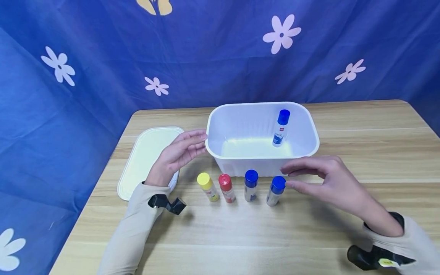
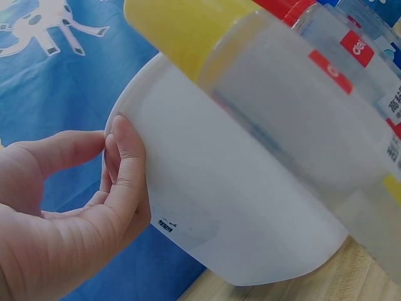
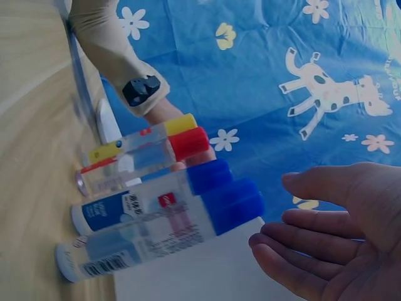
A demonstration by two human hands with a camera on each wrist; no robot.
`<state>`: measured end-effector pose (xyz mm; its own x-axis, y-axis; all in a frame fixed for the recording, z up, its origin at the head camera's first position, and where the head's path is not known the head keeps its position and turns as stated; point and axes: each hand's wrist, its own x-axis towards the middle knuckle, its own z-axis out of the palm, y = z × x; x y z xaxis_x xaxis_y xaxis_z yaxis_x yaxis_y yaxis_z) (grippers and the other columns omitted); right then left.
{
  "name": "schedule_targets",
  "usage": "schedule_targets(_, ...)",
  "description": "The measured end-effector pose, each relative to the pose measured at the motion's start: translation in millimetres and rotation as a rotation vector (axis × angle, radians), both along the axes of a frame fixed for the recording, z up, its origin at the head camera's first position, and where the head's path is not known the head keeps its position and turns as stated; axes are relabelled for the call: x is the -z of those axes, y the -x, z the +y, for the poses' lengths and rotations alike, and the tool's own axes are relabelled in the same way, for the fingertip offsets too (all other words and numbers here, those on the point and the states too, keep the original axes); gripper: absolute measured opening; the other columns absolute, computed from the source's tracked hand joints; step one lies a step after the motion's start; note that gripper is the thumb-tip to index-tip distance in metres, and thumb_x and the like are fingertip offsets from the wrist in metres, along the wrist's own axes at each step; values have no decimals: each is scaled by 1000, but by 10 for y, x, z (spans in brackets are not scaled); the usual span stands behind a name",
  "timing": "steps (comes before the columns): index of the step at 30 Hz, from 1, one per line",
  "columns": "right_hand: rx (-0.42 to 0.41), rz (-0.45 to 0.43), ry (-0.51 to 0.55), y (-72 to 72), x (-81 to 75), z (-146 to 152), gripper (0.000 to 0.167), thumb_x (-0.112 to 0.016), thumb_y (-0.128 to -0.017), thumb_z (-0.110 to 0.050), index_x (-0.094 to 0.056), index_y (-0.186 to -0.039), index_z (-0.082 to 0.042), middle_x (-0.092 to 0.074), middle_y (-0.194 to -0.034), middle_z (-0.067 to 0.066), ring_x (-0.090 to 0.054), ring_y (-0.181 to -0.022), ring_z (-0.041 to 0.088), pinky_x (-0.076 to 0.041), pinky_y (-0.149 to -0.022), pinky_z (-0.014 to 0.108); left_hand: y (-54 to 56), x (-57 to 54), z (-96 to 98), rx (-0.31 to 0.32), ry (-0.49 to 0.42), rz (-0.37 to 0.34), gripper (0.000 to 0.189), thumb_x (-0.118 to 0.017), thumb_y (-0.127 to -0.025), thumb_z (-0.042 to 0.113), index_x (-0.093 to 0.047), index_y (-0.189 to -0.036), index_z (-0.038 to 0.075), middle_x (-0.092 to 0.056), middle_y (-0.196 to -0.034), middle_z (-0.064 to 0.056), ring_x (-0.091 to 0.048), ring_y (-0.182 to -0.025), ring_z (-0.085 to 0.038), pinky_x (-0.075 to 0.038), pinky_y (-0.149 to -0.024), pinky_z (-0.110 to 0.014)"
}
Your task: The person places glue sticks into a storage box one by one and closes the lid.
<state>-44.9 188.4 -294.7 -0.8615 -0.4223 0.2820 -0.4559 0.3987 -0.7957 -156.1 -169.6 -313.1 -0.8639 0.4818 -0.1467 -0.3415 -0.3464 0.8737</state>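
Observation:
A white plastic box (image 1: 237,166) stands open on the table, one blue-capped liquid glue bottle (image 1: 280,131) upright inside it. At its left end, my left hand (image 1: 180,151) holds the rim, thumb at the edge and fingers against the outer wall (image 2: 207,175). Before the box stand a yellow-capped glue bottle (image 1: 207,187), a red-capped one (image 1: 227,188) and two blue-capped ones (image 1: 251,186) (image 1: 275,191). Beside the rightmost blue cap (image 3: 235,204) is my right hand (image 1: 326,181), thumb and fingers apart around free space, fingertips right by the cap.
A white lid (image 1: 144,160) lies flat at the table's left, partly behind my left hand and sleeve. Behind the wooden table (image 1: 240,244) hangs a blue curtain (image 1: 213,49) with flower prints. Each wrist bears a black camera mount.

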Motion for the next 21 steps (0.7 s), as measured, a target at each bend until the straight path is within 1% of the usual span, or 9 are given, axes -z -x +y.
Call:
schedule_targets(3,-42,15,10,14,44,-29,34,-80,-79,-7,-70,-111,-14,-71,-103,-7,-69,-92,13,-54,-83,20,4,1,1,1,-4,-5,20,-44,-99,-4,-62,-107,-3,-68,-97,-11,-68,-90,-17,-57,-79,-26)
schedule_targets(7,-74,50,11,26,88,-65,37,-82,-77,-7,-70,-110,-15,-71,-103,-8,-69,-92,10,-54,-85,20,5,3,-1,1,-9,-10,20,-44,-99,-4,-63,-106,-3,-68,-97,-11,-68,-90,-17,-57,-79,-26)
schedule_targets(13,-81,93,1,20,135,-108,38,-82,-75,-6,-70,-110,-13,-71,-101,-7,-68,-92,10,-51,-87,17,7,10,1,-2,-3,-3,21,-44,-99,-5,-63,-105,-2,-68,-97,-11,-68,-90,-17,-57,-79,-26)
schedule_targets(21,-84,135,-10,32,203,-138,38,-83,-73,-4,-71,-108,-13,-72,-98,-7,-68,-90,9,-54,-80,18,-5,-3,1,-3,3,-6,19,-45,-99,-4,-62,-106,-2,-68,-97,-11,-68,-90,-17,-57,-80,-26)
